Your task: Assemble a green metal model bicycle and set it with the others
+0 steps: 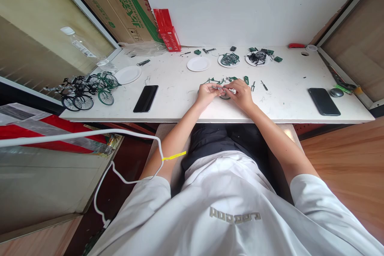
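Near the front middle of the white table, my left hand pinches a small silvery part, too small to name. My right hand meets it from the other side, fingertips pressed together; what they hold is hidden. A small spoked wheel shows just below the fingers, partly covered. Behind the hands lie green model bicycle parts, among them a green piece beside my right hand. A small fork-like part and a small screwdriver lie further right.
Several assembled model bicycles stand at the left, near a white plate and a phone. Behind are another plate, green wheels, black parts and a red box. A second phone lies right. A white cable crosses the left.
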A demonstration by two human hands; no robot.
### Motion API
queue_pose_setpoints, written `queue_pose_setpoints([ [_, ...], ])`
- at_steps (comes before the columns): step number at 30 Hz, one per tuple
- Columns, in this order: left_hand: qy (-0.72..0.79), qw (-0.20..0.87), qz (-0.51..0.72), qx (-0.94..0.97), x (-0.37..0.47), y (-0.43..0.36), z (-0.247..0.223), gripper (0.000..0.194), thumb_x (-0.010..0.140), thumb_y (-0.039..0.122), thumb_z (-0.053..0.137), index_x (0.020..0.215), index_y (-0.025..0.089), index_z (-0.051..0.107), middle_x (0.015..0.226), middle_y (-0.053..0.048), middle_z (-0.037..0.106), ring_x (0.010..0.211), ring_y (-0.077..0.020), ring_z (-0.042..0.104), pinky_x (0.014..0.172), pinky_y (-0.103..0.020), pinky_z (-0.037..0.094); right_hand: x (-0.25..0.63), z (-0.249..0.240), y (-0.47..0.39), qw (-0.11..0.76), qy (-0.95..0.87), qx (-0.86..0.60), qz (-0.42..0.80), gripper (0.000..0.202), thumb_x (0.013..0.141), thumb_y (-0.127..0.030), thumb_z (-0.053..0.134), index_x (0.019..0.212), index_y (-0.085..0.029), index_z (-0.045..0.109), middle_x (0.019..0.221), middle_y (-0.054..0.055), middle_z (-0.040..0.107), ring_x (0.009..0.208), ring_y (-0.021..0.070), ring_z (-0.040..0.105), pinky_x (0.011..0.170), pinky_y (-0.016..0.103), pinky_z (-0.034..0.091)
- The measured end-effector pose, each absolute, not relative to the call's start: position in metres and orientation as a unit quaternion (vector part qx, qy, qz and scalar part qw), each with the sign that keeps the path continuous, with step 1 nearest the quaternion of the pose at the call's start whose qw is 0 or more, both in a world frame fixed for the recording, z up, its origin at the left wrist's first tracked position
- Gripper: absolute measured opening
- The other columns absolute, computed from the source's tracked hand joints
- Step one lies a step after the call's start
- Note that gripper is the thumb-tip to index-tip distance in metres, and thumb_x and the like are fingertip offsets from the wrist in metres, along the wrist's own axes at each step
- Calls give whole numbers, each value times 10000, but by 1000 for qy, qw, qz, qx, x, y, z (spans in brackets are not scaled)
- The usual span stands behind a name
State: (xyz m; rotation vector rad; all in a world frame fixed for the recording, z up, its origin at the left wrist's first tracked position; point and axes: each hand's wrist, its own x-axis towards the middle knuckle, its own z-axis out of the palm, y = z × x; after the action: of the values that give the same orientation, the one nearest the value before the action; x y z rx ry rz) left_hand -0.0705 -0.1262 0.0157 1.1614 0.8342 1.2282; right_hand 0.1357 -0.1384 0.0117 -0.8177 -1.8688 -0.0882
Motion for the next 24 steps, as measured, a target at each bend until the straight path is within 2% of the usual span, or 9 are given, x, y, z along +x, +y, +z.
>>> queue_pose_setpoints([
  [6,372,585,518,501,-71,-126,17,581,529,446,1130,915,140,822,841,-82,839,806,-241,817,895,-415,616,139,11,-137,505,-785,-359,-4,447,1153,-613,625,1070,-268,897,964,124,856,874,300,762,818,486,626],
  [18,370,570,547,489,-69,-127,19,433,522,318,1118,814,155,844,722,-37,829,707,-219,806,805,-379,626,141,11,-135,509,-794,-331,-18,375,1153,-556,658,1093,-288,913,945,104,860,919,307,765,793,482,608],
  [21,386,565,539,491,-69,-128,20,356,609,248,1108,827,155,843,729,-39,830,735,-231,815,839,-402,636,141,11,-135,507,-797,-327,-27,370,1159,-548,657,1093,-285,909,952,98,866,924,306,754,788,489,604],
  [24,397,563,533,491,-69,-130,21,205,773,84,1017,854,140,837,757,-59,839,754,-242,811,912,-464,632,141,14,-137,505,-801,-318,-43,352,1174,-506,661,1103,-266,908,955,98,870,919,280,735,788,469,606],
])
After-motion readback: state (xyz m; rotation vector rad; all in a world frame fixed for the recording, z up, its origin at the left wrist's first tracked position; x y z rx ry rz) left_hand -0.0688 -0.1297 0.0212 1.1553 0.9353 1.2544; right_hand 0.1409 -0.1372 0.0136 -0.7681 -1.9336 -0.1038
